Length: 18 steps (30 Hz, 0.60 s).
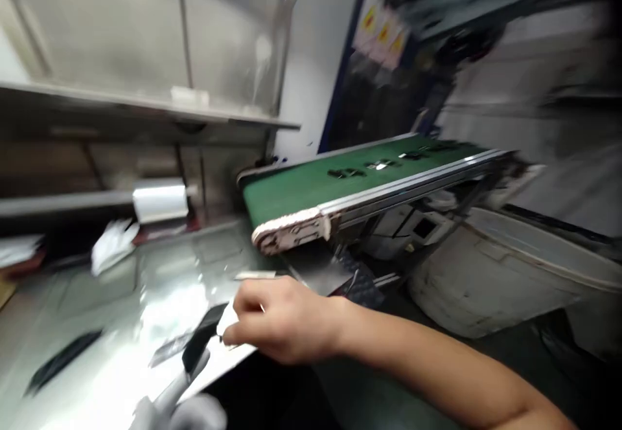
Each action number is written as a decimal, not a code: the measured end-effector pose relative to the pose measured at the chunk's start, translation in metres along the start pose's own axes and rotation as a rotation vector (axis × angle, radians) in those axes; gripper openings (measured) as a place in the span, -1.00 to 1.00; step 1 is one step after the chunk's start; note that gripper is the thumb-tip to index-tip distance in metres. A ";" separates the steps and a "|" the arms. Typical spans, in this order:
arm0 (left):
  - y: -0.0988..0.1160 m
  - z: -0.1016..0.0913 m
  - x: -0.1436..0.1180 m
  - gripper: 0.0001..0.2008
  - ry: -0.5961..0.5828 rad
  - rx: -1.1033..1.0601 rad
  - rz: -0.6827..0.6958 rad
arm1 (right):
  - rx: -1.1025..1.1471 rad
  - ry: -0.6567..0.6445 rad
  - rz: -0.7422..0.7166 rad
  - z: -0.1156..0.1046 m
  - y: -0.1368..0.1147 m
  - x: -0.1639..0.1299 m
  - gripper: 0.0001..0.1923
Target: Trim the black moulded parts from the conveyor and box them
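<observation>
Likely light and stiff, the black piece [198, 344] suits an edge hold, left hand [179, 410] clamped on it, right hand [286, 320] pinching a white cloth [227, 320]

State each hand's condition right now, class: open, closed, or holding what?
Left hand: gloved, closed on a slim black piece.
Right hand: closed, pinching a small white wad, its material too blurred to tell.
</observation>
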<state>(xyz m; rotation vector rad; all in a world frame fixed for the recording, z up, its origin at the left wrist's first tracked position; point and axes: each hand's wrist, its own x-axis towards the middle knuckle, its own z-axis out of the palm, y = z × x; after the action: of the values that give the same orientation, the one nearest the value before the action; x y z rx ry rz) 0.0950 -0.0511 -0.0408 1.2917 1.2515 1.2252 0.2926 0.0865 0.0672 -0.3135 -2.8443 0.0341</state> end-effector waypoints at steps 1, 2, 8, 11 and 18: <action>-0.005 0.007 -0.017 -0.37 0.012 -0.063 -0.077 | 0.083 -0.003 -0.108 0.014 -0.021 -0.010 -0.79; -0.009 0.014 -0.034 -0.32 0.028 -0.132 -0.152 | 0.156 -0.001 -0.171 0.025 -0.037 -0.018 -0.81; -0.019 0.052 -0.070 -0.24 0.029 -0.841 -0.273 | 0.417 -0.044 -0.159 0.060 -0.048 -0.043 -0.74; -0.026 0.060 -0.068 -0.33 -0.003 -1.039 -0.230 | 0.474 -0.038 -0.122 0.069 -0.047 -0.053 -0.74; -0.032 0.067 -0.072 -0.47 0.083 -1.230 -0.176 | 0.838 0.106 0.103 0.094 -0.052 -0.081 -0.81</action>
<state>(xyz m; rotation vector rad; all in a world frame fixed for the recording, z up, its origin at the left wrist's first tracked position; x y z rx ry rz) 0.1610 -0.1196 -0.0807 0.2194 0.4185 1.5152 0.3313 0.0185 -0.0422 -0.2535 -2.4296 1.1394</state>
